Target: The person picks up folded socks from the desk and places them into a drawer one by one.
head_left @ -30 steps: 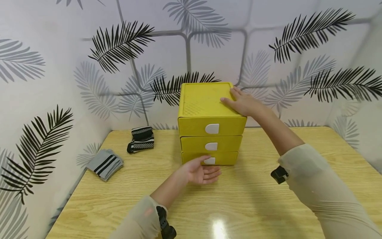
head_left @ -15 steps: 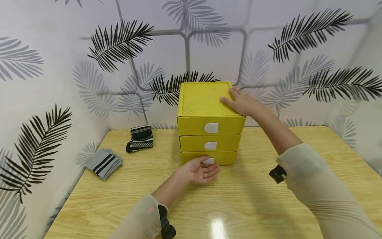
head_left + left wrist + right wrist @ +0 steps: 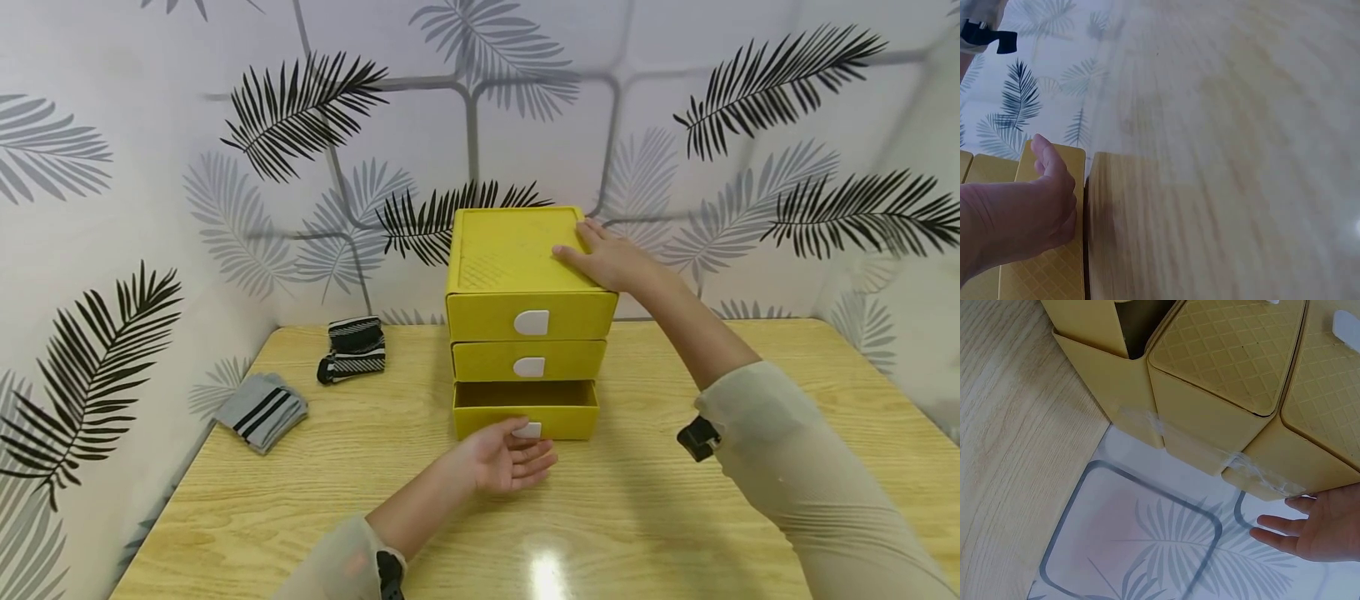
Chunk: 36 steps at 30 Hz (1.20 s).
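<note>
A yellow cabinet (image 3: 517,250) with 3 stacked drawers stands on the table, each drawer bearing a white tab handle. Its bottom drawer (image 3: 480,422) is partly pulled out; the part of its inside that shows looks dark and bare. My left hand (image 3: 504,458) is at that drawer's front, the thumb hooked on the white handle (image 3: 530,430) and the other fingers below it. In the left wrist view the hand (image 3: 1029,212) lies against the yellow drawer front. My right hand (image 3: 611,258) rests with spread fingers on the cabinet's top right edge.
Left of the cabinet lie a folded black-and-white patterned sock bundle (image 3: 354,348) and a folded grey sock bundle with black stripes (image 3: 262,412). The wooden table (image 3: 675,500) meets a leaf-patterned wall at the back. Clear tape runs along the cabinet's side (image 3: 1204,447).
The bottom drawer has slid out toward me from its closed position, my left hand moving with it. My right hand has stayed on the cabinet top.
</note>
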{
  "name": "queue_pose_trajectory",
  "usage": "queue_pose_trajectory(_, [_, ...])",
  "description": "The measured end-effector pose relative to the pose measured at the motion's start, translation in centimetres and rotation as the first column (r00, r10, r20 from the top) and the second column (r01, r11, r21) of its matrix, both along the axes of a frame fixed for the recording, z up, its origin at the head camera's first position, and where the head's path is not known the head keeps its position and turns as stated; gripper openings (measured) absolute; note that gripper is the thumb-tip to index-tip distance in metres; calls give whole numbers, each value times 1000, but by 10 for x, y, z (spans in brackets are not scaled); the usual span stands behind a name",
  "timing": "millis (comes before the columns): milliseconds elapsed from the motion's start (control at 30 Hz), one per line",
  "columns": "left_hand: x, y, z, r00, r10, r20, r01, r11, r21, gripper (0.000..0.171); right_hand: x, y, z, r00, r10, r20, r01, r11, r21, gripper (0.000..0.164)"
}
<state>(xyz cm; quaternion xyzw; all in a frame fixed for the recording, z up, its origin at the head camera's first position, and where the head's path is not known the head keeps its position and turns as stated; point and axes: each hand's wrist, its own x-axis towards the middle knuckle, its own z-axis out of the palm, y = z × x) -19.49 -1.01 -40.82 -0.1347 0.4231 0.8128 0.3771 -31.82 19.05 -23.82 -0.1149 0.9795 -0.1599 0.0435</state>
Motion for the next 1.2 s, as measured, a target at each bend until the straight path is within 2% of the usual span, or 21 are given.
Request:
queue_pose_trajectory(167, [11,-2,0,1000,-18,-2,18,1000,2,37,1,0,0,1000,1,2,-1,1000,-4,83])
queue_pose_trajectory(533, [30,-3,0,999,-42,-23,41,999,-3,47,2,1,1,1000,5,-7,-5,1000,-3,83])
queue_pose_trajectory(867, [36,-3,0,999,-31,-24,31,999,-7,44,1,1,-1,1000,9,-11,-9,1000,1,83])
queue_pose_trajectory(1200, [48,-2,1,997,-74,-2,74,997,9,45,2,1,0,1000,7,-10,-7,1000,-3,83])
